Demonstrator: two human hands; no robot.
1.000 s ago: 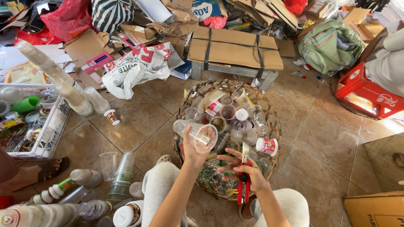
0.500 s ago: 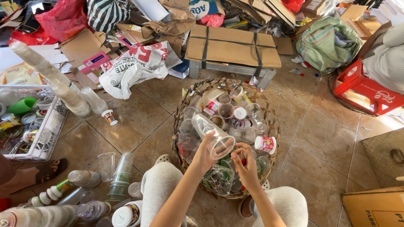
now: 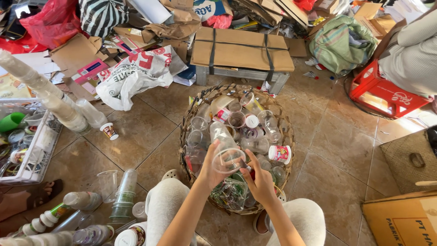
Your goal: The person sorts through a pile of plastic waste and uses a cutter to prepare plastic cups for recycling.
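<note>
Over the near half of the woven basket you hold a clear plastic cup, tilted, its open mouth turned toward you. Your left hand wraps the cup's side, fingers curled round it. Your right hand sits just beside the cup's rim on the right, fingers pinched on something small and reddish at the rim; can't tell what it is.

Basket sits on the tiled floor between your knees, packed with more clear cups, plus a small white tub with a pink label near its right edge.

Beyond the basket's far edge: a flat cardboard bundle strapped with dark bands, resting on a grey crate. Left of that, a white printed sack lies crumpled. Toward the floor's left edge, a long stack of nested clear cups leans over a white wire tray. Close by your left knee, short cup stacks stand upright, bottles lying beside them. Red crate near the right edge, with a green cloth bundle beyond it.
</note>
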